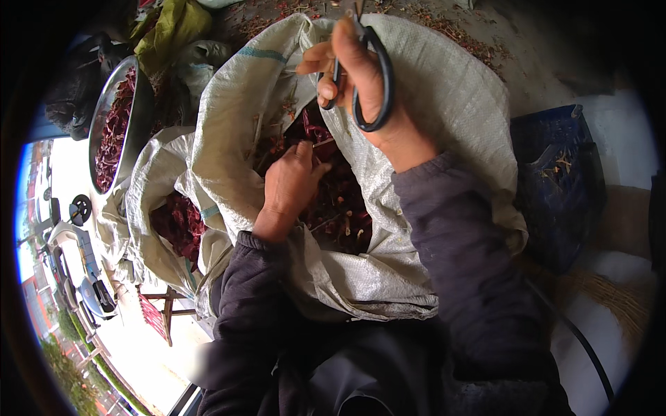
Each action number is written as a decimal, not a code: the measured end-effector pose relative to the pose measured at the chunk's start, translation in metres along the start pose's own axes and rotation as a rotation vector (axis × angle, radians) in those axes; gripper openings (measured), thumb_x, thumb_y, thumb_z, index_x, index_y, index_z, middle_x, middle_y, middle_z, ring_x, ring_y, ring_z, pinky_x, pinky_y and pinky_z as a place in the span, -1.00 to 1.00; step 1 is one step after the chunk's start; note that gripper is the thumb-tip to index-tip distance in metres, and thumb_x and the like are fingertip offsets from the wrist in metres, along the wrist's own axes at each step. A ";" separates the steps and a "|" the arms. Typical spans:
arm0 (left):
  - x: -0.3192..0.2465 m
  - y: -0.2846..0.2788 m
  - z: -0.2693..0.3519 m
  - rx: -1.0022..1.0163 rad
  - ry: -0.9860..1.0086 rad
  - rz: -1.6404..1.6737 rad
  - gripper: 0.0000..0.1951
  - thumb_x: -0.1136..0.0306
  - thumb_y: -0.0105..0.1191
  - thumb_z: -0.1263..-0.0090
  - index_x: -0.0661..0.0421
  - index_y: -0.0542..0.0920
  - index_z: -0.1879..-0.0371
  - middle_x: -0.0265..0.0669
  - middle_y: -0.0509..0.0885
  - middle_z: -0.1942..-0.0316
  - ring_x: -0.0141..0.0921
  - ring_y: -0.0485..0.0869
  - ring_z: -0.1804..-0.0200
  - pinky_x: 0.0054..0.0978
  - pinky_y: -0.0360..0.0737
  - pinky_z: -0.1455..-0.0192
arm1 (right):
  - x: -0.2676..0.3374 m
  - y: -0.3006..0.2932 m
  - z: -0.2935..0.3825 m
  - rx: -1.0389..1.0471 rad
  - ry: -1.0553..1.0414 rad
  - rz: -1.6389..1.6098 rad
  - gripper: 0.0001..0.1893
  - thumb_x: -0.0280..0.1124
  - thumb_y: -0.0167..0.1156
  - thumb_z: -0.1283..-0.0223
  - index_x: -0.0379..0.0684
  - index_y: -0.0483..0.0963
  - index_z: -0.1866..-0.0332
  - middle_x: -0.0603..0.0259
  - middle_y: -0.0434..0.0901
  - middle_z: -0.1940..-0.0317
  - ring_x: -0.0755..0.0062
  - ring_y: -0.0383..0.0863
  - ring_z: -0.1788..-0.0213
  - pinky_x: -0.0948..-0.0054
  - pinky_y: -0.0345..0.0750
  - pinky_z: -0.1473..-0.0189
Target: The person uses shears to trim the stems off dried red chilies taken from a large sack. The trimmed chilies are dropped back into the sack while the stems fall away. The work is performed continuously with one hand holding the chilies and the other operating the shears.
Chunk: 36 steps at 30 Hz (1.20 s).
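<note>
A large white woven sack (442, 78) stands open before me, with dark red dried plant pieces (338, 208) inside. Over its mouth, my left hand (291, 182) pinches a small dark red piece between thumb and fingers; what exactly it is cannot be told. Above the sack's far side my right hand (364, 78) holds scissors with black handles (386, 78), its fingers through the loops. The blades point away from me and are partly cut off by the picture's top edge.
Left of the large sack are a smaller white sack (156, 151) of red pieces and a metal basin (136, 99) holding more. A blue plastic crate (551, 125) stands right, near a straw broom (609, 296). Plant scraps (458, 36) litter the floor. A folding stool (169, 312) is lower left.
</note>
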<state>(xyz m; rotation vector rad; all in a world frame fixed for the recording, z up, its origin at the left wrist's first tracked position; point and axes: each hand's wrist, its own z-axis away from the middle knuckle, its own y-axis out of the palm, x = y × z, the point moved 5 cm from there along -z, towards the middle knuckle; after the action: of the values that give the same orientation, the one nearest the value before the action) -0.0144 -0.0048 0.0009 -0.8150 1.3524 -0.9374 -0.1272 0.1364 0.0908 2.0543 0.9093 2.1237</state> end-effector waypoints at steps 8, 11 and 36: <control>-0.004 0.002 -0.016 -0.019 0.143 -0.021 -0.79 0.33 0.26 -0.28 0.13 0.60 0.19 -0.06 0.74 0.25 0.00 0.74 0.23 -0.04 0.67 0.20 | 0.001 0.010 0.010 -0.020 0.071 0.260 -0.20 0.52 0.14 -0.22 -0.20 0.59 0.08 0.25 0.70 0.25 0.70 0.44 0.49 0.60 0.38 0.34; 0.017 -0.040 -0.011 -0.211 0.029 0.019 -0.81 0.36 0.28 -0.29 0.13 0.66 0.19 -0.09 0.78 0.30 -0.03 0.77 0.21 -0.10 0.68 0.16 | 0.003 0.005 0.003 -0.058 0.113 0.401 -0.12 0.54 0.18 -0.16 -0.31 0.62 0.19 0.09 0.70 0.38 0.46 0.62 0.46 0.41 0.55 0.35; 0.088 -0.118 0.026 -0.428 -0.333 1.728 -0.61 0.52 0.06 -0.51 0.10 0.47 -0.30 -0.28 0.64 0.24 -0.46 0.57 0.37 -0.50 0.51 0.31 | -0.036 0.033 0.022 0.425 0.218 1.049 -0.11 0.59 0.17 -0.09 -0.29 0.55 0.49 0.01 0.56 0.63 0.04 0.63 0.52 0.10 0.51 0.34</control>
<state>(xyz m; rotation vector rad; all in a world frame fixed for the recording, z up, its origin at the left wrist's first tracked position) 0.0008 -0.1360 0.0721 0.1113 1.3669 0.8137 -0.0909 0.1016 0.0714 3.0196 0.2732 2.8340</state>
